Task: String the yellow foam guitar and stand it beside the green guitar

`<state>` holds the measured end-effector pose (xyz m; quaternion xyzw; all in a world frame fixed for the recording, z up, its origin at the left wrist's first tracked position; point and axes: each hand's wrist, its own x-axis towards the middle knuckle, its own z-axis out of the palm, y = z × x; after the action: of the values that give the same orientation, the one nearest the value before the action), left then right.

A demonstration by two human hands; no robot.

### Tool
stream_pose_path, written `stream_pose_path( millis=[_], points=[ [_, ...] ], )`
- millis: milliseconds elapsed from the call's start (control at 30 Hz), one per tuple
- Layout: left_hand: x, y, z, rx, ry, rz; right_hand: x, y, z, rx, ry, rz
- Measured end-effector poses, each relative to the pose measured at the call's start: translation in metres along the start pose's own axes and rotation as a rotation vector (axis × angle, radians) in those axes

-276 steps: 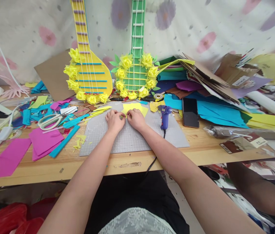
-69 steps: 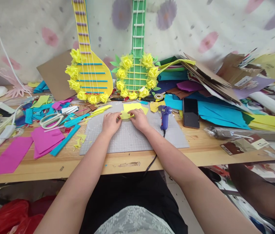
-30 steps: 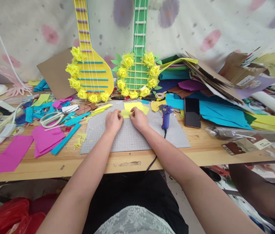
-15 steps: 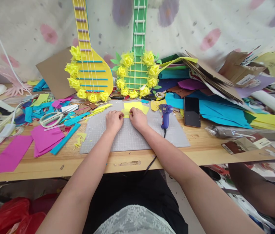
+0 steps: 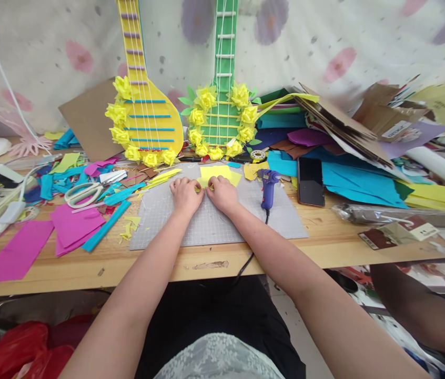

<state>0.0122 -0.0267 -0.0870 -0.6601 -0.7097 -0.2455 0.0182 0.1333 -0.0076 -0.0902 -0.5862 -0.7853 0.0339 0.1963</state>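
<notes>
Both of my hands work close together over the grey cutting mat. My left hand has its fingers curled in a pinch on a small yellow paper piece. My right hand pinches at the same piece from the other side, with thumbs nearly touching. The fingers hide most of it. Just behind them lie flat yellow sheets, partly covered by my right hand. To the right, a blue-purple hot glue gun stands on the mat, its cord running toward the table's front edge.
Behind the mat stand a yellow paper guitar and a green one, both trimmed with yellow flowers. At left are scissors, magenta sheets and scraps. A phone lies at right, beside blue sheets.
My hands have drawn closer together; the left hand shifted slightly right and its wrist turned inward. The yellow piece between the fingertips is now more hidden.
</notes>
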Motion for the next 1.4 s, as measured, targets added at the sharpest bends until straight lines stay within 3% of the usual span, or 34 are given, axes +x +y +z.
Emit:
stream_pose_path(
  millis=[967, 1167, 1233, 1400],
  points=[
    [-0.004, -0.003, -0.003, -0.008, -0.015, 0.009, 0.0, 0.006, 0.001, 0.037, -0.08, -0.042],
    [0.005, -0.007, -0.003, -0.15, 0.065, -0.073, 0.0, 0.005, 0.004, 0.052, -0.062, -0.042],
    [0.015, -0.009, -0.002, -0.231, 0.018, -0.097, 0.0, 0.004, 0.005, 0.075, -0.045, -0.035],
    [0.047, -0.007, -0.005, -0.342, -0.279, -0.094, 0.003, 0.009, 0.002, 0.304, 0.049, 0.095]
  ],
)
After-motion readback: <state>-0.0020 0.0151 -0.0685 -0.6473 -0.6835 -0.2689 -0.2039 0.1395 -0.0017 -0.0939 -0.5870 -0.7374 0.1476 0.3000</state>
